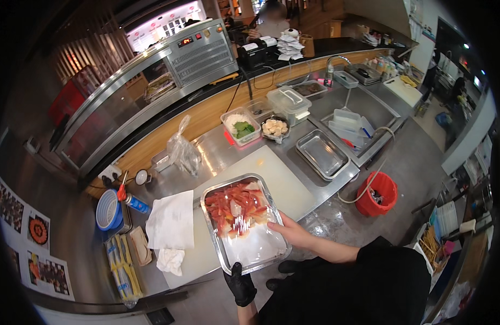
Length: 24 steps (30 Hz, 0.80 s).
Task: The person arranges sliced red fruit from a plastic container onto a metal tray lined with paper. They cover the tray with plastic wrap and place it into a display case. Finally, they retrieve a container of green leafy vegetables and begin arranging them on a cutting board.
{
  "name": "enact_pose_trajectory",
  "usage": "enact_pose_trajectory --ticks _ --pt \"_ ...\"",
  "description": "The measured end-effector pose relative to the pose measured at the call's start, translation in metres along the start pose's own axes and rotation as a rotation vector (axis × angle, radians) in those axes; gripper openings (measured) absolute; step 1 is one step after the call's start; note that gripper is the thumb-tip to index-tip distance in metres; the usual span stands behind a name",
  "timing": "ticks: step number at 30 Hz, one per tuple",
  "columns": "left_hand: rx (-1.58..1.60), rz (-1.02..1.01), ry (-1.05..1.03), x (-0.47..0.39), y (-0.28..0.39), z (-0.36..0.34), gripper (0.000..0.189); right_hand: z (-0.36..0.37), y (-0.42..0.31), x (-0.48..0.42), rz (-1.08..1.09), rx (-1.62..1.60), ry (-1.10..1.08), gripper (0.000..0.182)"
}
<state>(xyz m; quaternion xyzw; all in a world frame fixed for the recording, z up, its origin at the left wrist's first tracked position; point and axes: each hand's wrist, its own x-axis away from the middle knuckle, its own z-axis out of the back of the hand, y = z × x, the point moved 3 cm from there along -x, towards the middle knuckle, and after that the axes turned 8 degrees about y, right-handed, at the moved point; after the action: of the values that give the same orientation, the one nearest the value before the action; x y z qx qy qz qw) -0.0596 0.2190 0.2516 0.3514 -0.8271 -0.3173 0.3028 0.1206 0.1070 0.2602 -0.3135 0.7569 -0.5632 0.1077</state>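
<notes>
A rectangular steel tray point(213, 231) is held over the near edge of the white cutting board point(290, 185). Clear film covers red-and-white seafood slices point(235, 203) that look like surf clam; they fill its far part, with a white liner bare in the near part. My left hand point(239, 286), in a black glove, grips the tray's near corner with the thumb on the rim. At the right side my bare right hand point(289, 232) holds it, thumb over the film and the other fingers hidden beneath. White cloth or paper point(170, 221) lies left of the tray, beside a crumpled white cloth point(170, 261).
Behind the board stand a container of white shreds and green leaves point(241, 126) and a bowl of pale pieces point(275, 127). An empty steel tray point(323, 153) sits right, near the sink point(376, 140). A red bin point(376, 195) stands on the floor. A person point(272, 26) is beyond the counter.
</notes>
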Motion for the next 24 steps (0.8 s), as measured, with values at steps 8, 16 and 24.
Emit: enact_pose_trajectory --ticks 8,16,24 --pt "0.018 0.129 -0.043 -0.022 -0.032 0.019 0.057 0.005 0.048 0.049 -0.432 -0.123 0.322 0.047" --pt "-0.323 0.212 -0.045 -0.078 -0.053 0.015 0.058 0.017 0.027 0.006 -0.311 0.085 0.259 0.043" --pt "-0.452 0.109 -0.059 -0.136 -0.042 -0.035 0.053 0.044 0.023 -0.106 -0.265 0.155 -0.094 0.049"
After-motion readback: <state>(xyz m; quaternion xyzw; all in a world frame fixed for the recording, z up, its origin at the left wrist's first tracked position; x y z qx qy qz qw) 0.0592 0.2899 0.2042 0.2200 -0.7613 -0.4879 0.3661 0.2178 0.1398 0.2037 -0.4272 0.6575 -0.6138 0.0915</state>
